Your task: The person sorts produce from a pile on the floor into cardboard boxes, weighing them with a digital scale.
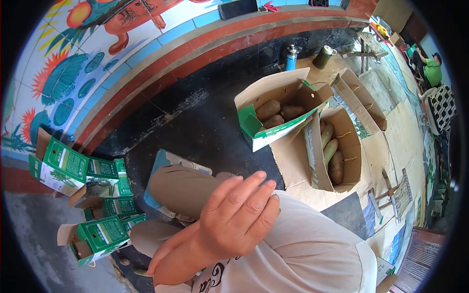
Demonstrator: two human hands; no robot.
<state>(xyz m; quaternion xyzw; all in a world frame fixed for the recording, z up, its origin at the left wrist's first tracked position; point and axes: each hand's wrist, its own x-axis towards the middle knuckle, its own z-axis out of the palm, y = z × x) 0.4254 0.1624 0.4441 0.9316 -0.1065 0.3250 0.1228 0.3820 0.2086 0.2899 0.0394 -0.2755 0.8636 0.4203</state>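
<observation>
My left hand (242,215) is raised in front of my lap, back of the hand toward me. Its fingers stretch up and to the right, with nothing visible in them. Behind the left forearm shows a strip of skin (168,249) from the other arm; my right hand is mostly hidden there. Beyond the left fingertips stand an open green-and-white cardboard box (283,132) with large brown tubers (268,110) and a brown box (354,166) holding long green vegetables (330,150) and brown tubers (336,167).
Several green boxes (102,234) stand at the left. A blue bottle (291,59) and dark canister (323,57) stand behind the tuber boxes, near another open box (359,100). Folding stools (398,195) are at the right. Farther back sits a person in green (432,72). A painted wall (63,73) runs along the upper left.
</observation>
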